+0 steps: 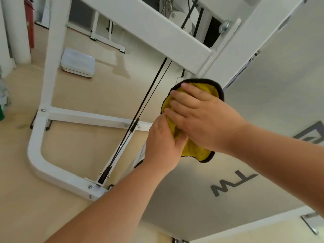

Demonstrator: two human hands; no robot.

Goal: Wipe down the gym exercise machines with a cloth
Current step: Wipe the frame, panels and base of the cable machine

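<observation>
cloth: your yellow cloth [192, 149] with a black edge lies against the white panel [280, 81], mid-scene, under both your hands.
left hand: your left hand [160, 140] comes in from the near left and grips the cloth's lower bunch.
left fingers: fingers [178, 140] curl into the fabric, holding a fold of it; thumb not visible.
right hand: your right hand [201, 120] comes in from the right and lies on top of the cloth, pressing it to the panel.
right fingers: fingers [182, 102] are stretched out and slightly spread, flat on the cloth, tips near its far edge.
panel: big, pale, on the right, with grey letters [233, 185] near you.
frame: a white frame [50, 67] stands left of the panel, bolted at the corners, resting on the floor [22, 190].
cables: two black cables [135, 123] run diagonally just left of your hands.
floor extras: a flat white slab [77, 63] far left; a red extinguisher [29, 23] beyond it.
</observation>
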